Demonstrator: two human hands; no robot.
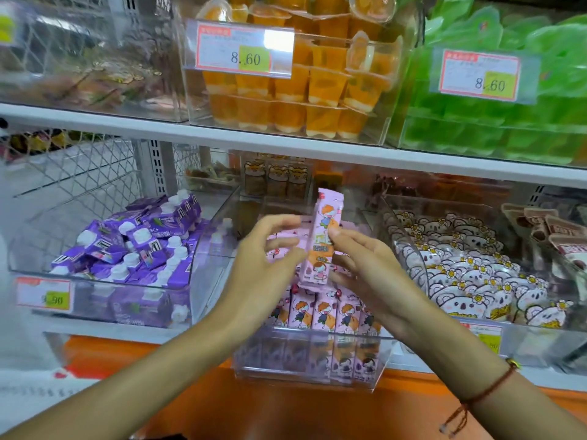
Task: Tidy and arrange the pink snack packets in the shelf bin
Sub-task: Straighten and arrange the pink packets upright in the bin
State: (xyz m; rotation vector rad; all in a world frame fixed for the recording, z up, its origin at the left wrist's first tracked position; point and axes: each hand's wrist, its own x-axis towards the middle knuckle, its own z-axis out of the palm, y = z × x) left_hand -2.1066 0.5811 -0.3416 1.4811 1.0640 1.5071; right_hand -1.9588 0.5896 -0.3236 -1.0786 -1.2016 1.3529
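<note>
A long pink snack packet (pixel 324 230) with cartoon children stands upright above the clear shelf bin (pixel 305 381). My right hand (pixel 368 265) pinches it at mid-height between thumb and fingers. My left hand (pixel 263 258) hovers just left of the packet, fingers relaxed and spread, and holds nothing. In the bin, a row of pink packets (pixel 320 312) stands upright along the front wall. More pink packets lie loose behind my hands, mostly hidden.
A clear bin of purple pouches (pixel 133 246) sits to the left. A bin of koala-print packets (pixel 470 274) sits to the right. On the white shelf above stand orange jelly cups (pixel 295 87) and green jelly packs (pixel 495 100). An orange ledge (pixel 286 414) runs below.
</note>
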